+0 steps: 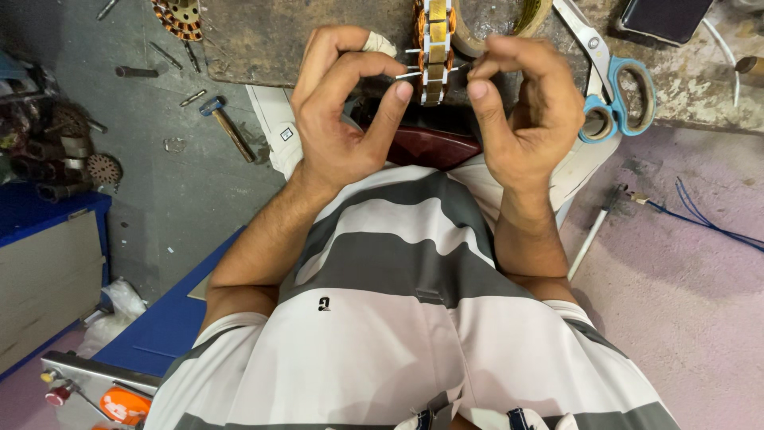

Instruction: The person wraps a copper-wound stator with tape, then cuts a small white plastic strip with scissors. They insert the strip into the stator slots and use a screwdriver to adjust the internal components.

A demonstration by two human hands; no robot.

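at bench edge | left hand (342, 119), right hand (521, 107) pinching white strip (414, 73) | in copper-wound stator (434, 48)

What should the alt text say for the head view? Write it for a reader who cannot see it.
Two bare hands, left hand and right hand, pinch thin white strips at a copper-wound motor stator on a worn workbench. Blue-handled scissors lie to the right; a hammer lies on the floor.

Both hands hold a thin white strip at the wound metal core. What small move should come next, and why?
Probably push the white strip a little further into the wound core. The left hand and right hand pinch it at either side of the core, and other white strips already stick out of the core beside it. How deep it sits now cannot be told.
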